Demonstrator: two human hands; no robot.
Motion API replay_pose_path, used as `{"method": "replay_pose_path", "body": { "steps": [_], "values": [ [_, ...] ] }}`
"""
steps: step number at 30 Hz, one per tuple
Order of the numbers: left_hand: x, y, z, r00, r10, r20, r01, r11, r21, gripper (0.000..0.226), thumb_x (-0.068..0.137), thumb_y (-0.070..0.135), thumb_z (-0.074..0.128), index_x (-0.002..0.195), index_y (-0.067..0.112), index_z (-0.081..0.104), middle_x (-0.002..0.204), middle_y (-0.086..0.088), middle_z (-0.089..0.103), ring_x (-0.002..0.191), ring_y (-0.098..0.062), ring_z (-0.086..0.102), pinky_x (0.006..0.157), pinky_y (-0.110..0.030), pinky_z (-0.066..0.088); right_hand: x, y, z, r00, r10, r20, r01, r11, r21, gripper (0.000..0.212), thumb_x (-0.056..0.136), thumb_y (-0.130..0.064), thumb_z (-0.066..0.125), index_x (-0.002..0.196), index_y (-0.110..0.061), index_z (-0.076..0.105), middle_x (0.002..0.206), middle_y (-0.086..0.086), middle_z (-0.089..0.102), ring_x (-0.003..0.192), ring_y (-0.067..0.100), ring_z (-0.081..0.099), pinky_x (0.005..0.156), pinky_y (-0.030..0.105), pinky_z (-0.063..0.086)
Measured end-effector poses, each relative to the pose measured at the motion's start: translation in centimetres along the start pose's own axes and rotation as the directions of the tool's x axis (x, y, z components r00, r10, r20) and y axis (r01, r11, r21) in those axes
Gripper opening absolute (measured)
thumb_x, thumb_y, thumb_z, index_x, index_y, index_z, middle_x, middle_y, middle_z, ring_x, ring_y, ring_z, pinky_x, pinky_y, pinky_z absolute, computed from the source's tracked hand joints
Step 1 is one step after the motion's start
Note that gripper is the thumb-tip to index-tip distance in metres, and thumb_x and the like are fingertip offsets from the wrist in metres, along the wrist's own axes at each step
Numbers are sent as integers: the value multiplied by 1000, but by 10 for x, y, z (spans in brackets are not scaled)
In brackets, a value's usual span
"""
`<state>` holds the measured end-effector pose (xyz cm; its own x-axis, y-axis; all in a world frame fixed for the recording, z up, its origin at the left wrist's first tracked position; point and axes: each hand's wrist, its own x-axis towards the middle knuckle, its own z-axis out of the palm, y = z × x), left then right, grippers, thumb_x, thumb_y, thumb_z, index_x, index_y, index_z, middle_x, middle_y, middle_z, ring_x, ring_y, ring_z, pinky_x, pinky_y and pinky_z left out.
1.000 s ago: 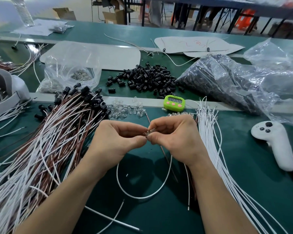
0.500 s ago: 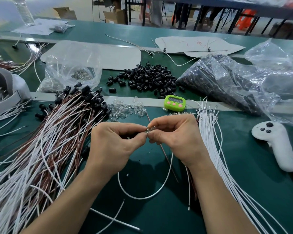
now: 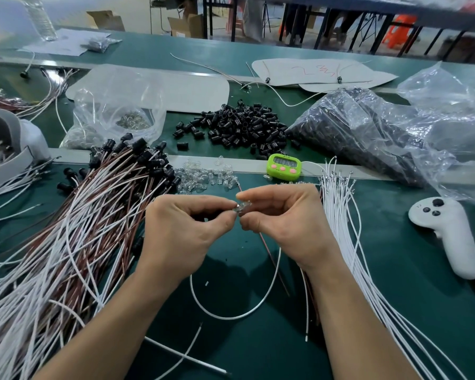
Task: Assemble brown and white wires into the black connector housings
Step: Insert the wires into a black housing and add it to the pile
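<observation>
**Q:** Hands?
**A:** Both are raised over the green table. My left hand and right hand meet fingertip to fingertip. Each pinches the small clear piece between thumb and forefinger, with the other fingers curled in.

**Q:** Wires?
**A:** A brown wire drops from under my right hand toward me. A white wire loops on the table below both wrists. My fingers cover the ends, so I cannot tell if they sit in the clear piece.

**Q:** Housings?
**A:** The loose black housings are heaped beyond the pale strip, well apart from my hands. There are more in the plastic bag to the right.

**Q:** Surroundings?
**A:**
- Left: capped brown and white leads in a heap.
- Beside my right wrist: loose white wires.
- Ahead of my hands: clear bulbs and a green timer.
- Far right: a white controller.
</observation>
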<state>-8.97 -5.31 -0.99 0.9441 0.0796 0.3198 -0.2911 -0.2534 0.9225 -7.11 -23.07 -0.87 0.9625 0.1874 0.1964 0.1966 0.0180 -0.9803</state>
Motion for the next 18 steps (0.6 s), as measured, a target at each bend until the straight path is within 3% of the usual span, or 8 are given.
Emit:
{"method": "replay_pose_path", "body": {
  "steps": [5,10,15,18],
  "values": [
    [-1,-2,1,999,6,31,-6,1000,-1,31,76,7,86,85,37,82,73,13,77,64,-13,72,60,-20,56,0,0,2,999,-49,7,49,998,-40,29,74,10,77,84,-16,82,76,6,79,67,15,75,67,24,59],
    [-2,0,0,999,19,30,-19,1000,10,30,76,8,86,84,36,82,72,11,77,64,-18,72,60,-27,58,-1,0,6,997,-71,-22,69,996,-63,31,75,8,77,80,-22,83,72,3,78,61,12,71,59,17,53],
    [-1,2,0,999,10,48,-10,1000,15,32,75,2,86,79,34,81,71,13,76,62,0,67,60,-11,50,-2,0,5,996,-93,-5,92,991,-93,34,76,5,78,83,-28,83,76,-3,79,67,9,74,65,18,56],
    [0,1,0,999,6,33,-6,1000,10,32,74,3,87,79,33,81,71,12,76,61,-3,67,60,-14,52,-2,1,5,995,-101,-6,100,988,-117,30,77,4,79,85,-24,83,78,-4,79,69,8,74,66,18,56]
  ]
}}
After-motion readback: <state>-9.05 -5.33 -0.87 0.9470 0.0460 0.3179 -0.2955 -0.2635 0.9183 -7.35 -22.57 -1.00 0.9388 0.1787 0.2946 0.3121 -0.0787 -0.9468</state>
